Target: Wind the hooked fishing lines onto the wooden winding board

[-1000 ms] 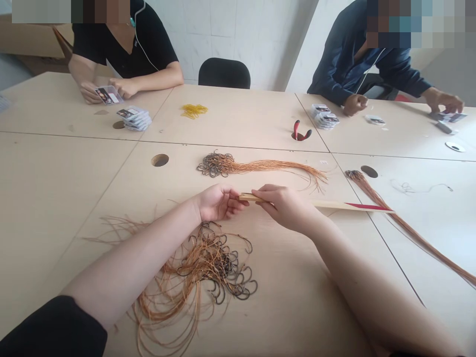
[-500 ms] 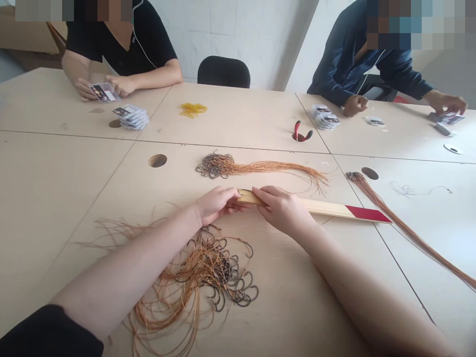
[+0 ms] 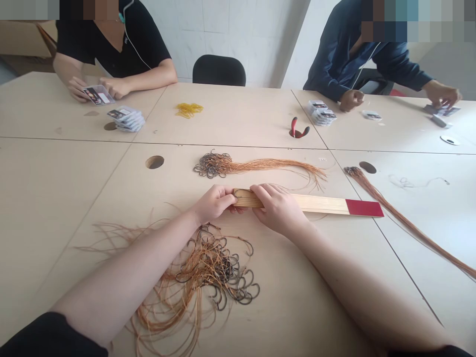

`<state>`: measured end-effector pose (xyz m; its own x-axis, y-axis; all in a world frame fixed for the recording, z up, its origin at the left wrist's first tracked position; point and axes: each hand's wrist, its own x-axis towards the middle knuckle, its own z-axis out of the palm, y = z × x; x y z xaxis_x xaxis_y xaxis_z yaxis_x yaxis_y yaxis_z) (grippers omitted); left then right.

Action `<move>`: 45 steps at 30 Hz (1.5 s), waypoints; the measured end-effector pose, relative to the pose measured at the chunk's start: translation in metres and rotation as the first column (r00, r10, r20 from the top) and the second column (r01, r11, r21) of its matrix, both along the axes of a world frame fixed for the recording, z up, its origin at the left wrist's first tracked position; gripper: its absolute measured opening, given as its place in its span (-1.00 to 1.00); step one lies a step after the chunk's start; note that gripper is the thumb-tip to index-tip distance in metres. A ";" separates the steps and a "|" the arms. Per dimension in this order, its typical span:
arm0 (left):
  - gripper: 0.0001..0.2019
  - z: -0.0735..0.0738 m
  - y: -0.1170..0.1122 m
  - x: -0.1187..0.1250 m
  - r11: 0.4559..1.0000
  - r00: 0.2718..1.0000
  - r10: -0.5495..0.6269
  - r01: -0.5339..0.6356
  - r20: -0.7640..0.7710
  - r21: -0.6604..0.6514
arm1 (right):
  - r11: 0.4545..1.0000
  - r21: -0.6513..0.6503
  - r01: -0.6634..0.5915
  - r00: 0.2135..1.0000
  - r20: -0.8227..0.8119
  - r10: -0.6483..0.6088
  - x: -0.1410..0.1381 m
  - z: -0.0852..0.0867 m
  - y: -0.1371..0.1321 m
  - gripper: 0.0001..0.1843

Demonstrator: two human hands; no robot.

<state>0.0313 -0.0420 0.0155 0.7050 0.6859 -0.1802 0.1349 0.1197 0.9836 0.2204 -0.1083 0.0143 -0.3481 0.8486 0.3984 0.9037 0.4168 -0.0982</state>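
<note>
A long flat wooden strip [image 3: 320, 204] with a red end lies across the table in front of me. My left hand [image 3: 214, 203] pinches its near end, where a hook seems to lie on the wood. Just beside it, my right hand [image 3: 277, 208] curls over the strip with its fingers pressed on it. Below my hands sits a tangled pile of dark hooks on orange line [image 3: 208, 270]. A neater bundle of hooks with orange line [image 3: 238, 166] lies just beyond the strip.
Another orange bundle [image 3: 401, 218] trails off to the right. Red-handled pliers [image 3: 298, 130], yellow bands [image 3: 189, 109] and stacks of small clear packets [image 3: 125, 119] lie further back. Two other people sit across the tables handling packets. A black chair [image 3: 219, 70] stands at the far side.
The strip has turned from edge-on to flat, its broad face now up on the table. Both hands stayed on its near end and shifted slightly left.
</note>
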 end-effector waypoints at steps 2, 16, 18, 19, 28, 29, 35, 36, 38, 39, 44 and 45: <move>-0.82 0.002 -0.001 -0.001 0.999 1.000 -0.014 0.014 0.001 0.029 | 1.000 -0.005 0.012 1.000 0.015 -0.012 -0.001 0.000 0.000 -0.72; -0.82 0.001 0.000 0.002 0.998 1.000 -0.020 0.020 0.006 -0.061 | 0.998 -0.022 -0.063 0.980 0.188 0.066 0.005 -0.006 0.003 -0.44; -0.82 0.000 0.001 0.001 0.997 1.000 -0.022 0.023 0.017 -0.080 | 0.998 -0.008 -0.068 0.981 0.183 0.068 0.005 -0.008 0.004 -0.45; -0.81 0.000 0.001 0.001 0.996 1.000 -0.022 0.024 0.019 -0.085 | 0.998 -0.003 -0.070 0.981 0.180 0.070 0.005 -0.008 0.004 -0.46; -0.84 -0.002 0.002 0.001 0.998 1.000 -0.008 0.008 0.004 -0.055 | 0.997 0.016 -0.080 0.981 0.177 0.076 0.006 -0.010 0.005 -0.49; -0.84 -0.002 0.002 0.001 0.998 1.000 -0.012 0.012 0.007 -0.054 | 0.996 0.016 -0.083 0.981 0.179 0.078 0.006 -0.010 0.005 -0.49; -0.84 -0.002 0.002 0.002 0.998 1.000 -0.003 0.003 0.009 -0.068 | 0.996 0.001 -0.089 0.982 0.170 0.088 0.007 -0.009 0.005 -0.49; -0.85 -0.002 0.002 0.002 0.997 1.000 0.000 0.001 0.007 -0.075 | 0.996 -0.002 -0.090 0.982 0.167 0.089 0.007 -0.009 0.005 -0.49; -0.85 -0.002 0.002 0.002 0.996 1.000 -0.003 0.003 0.004 -0.088 | 0.996 -0.010 -0.093 0.982 0.161 0.093 0.007 -0.009 0.006 -0.48; -0.85 -0.002 0.002 0.002 0.995 1.000 -0.005 0.005 0.002 -0.096 | 0.995 -0.016 -0.095 0.983 0.158 0.096 0.007 -0.009 0.006 -0.48; -0.87 -0.003 0.004 0.001 0.990 1.000 -0.012 0.012 0.004 -0.141 | 0.993 -0.046 -0.107 0.982 0.150 0.113 0.007 -0.006 0.006 -0.49; -0.87 -0.002 0.004 0.001 0.989 1.000 -0.018 0.019 0.005 -0.146 | 0.993 -0.049 -0.110 0.981 0.152 0.117 0.007 -0.006 0.006 -0.49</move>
<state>0.0321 -0.0379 0.0130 0.7179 0.6395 -0.2751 0.1352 0.2595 0.9562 0.2274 -0.1020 0.0086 -0.4977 0.8145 0.2983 0.8564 0.5160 0.0200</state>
